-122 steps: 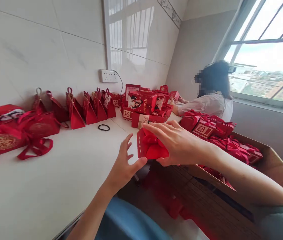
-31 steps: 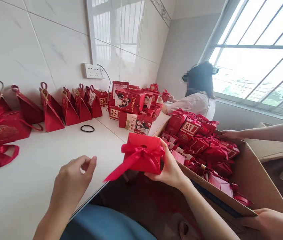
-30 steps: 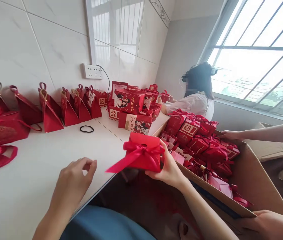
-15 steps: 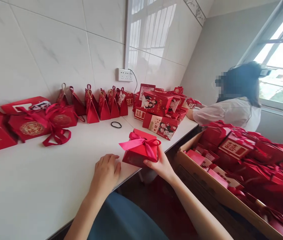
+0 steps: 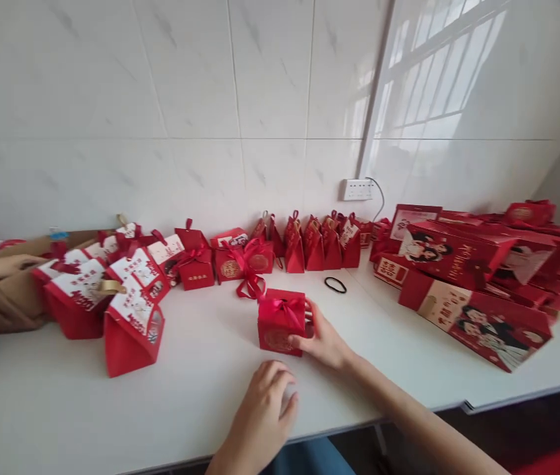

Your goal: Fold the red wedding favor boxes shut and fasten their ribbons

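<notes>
My right hand (image 5: 328, 340) grips the right side of a small red gift box (image 5: 280, 334), thumb in front and fingers behind. The box has a pink-red ribbon bow on top and a round gold print on its front. It is upright, at or just above the white table (image 5: 200, 402); I cannot tell if it touches. Just in front of the box, my left hand (image 5: 267, 406) rests by the table edge, fingers loosely curved and slightly apart, holding nothing. Behind the box lies a ribboned red box (image 5: 227, 265), its loose ribbon loop (image 5: 250, 286) trailing on the table.
Triangular red boxes (image 5: 294, 247) line the wall. White-topped red boxes (image 5: 134, 316) stand at left, beside another person's sleeve (image 5: 2, 300). Photo-printed red boxes (image 5: 477, 320) are piled at right. A black band (image 5: 335, 285) lies near a power strip (image 5: 357, 189).
The view has swung left, losing the co-worker and the carton at right. My right hand has carried the gift box from the table edge inward to the left. My left hand stays near the edge.
</notes>
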{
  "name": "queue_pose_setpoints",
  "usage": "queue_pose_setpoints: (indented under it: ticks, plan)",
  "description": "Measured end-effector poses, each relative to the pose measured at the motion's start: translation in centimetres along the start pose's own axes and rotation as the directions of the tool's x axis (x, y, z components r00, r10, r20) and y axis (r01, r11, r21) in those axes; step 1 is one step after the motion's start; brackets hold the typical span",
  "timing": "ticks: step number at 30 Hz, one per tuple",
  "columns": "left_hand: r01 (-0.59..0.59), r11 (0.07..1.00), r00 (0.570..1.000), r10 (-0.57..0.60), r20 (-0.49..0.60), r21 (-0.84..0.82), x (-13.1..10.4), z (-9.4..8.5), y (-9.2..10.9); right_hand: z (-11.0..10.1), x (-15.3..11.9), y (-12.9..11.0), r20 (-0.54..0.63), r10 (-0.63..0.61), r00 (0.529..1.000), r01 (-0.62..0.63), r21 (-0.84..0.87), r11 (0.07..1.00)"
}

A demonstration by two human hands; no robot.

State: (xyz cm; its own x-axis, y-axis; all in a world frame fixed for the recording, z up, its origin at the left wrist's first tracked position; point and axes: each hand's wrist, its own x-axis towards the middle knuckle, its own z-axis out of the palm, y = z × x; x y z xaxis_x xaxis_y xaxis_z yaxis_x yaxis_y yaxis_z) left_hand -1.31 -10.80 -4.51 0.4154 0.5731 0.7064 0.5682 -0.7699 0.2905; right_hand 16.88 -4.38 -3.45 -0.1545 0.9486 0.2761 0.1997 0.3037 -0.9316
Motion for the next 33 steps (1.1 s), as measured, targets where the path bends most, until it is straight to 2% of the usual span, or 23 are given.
queue_pose_setpoints:
  ticks: [3,6,7,9,10,12,15,16,17,19,23,26,29,33]
  plan:
    - [0.003,0.999,1.0,-0.002,-0.018,0.044,0.2,-0.1,0.7,0.4,0.3,1.4,0.082,0.021,0.996,-0.022,0.014,1.0]
    - [0.025,0.999,1.0,-0.024,-0.012,0.04,0.2,-0.1,1.0,0.4,0.5,2.0,0.095,0.014,0.995,-0.013,-0.017,1.0]
    - [0.051,0.998,0.997,-0.049,-0.054,0.037,0.1,-0.2,0.7,0.5,0.6,2.1,0.092,0.004,0.996,-0.001,-0.033,0.999]
    - [0.13,0.99,0.972,-0.117,-0.206,0.053,-0.2,-0.9,-0.4,0.5,0.7,2.2,0.094,-0.009,0.996,0.015,-0.064,0.998]
    - [0.187,0.979,0.938,-0.155,-0.309,0.075,-0.4,-1.5,-1.4,0.5,0.8,2.3,0.097,-0.008,0.995,0.015,-0.076,0.997]
    - [0.325,0.937,0.845,-0.228,-0.484,0.127,-0.7,-3.4,-4.0,0.5,0.8,2.4,0.107,0.008,0.994,0.003,-0.098,0.995]
    - [0.577,0.808,0.606,-0.326,-0.726,0.12,-0.5,-7.2,-8.1,0.5,0.6,2.5,0.088,0.017,0.996,-0.006,-0.119,0.993]
    - [0.645,0.758,0.531,-0.352,-0.771,0.099,-0.3,-8.3,-9.2,0.5,0.6,2.6,0.079,0.011,0.997,-0.002,-0.116,0.993]
    - [0.701,0.709,0.474,-0.385,-0.792,0.075,-0.1,-9.2,-10.2,0.5,0.6,2.6,0.07,0.007,0.998,0.001,-0.11,0.994]
    - [0.771,0.636,0.414,-0.462,-0.784,0.032,0.2,-10.3,-11.6,0.5,0.5,2.6,0.068,-0.001,0.998,0.008,-0.096,0.995]
    - [0.81,0.582,0.383,-0.614,-0.69,-0.069,-0.7,-10.8,-13.1,0.3,0.3,2.6,0.094,0.027,0.995,-0.016,-0.115,0.993]
    - [0.782,0.596,0.342,-0.657,-0.671,-0.185,-1.6,-11.0,-13.4,0.3,0.6,2.4,0.093,0.068,0.993,-0.058,-0.102,0.993]
    - [0.681,0.681,0.331,-0.612,-0.718,-0.267,-1.0,-11.6,-12.4,1.3,2.0,2.0,0.102,0.068,0.993,-0.061,-0.07,0.996]
    - [0.48,0.835,0.333,-0.455,-0.826,-0.267,2.1,-12.0,-9.4,5.0,5.3,1.5,0.071,-0.036,0.997,0.04,-0.065,0.997]
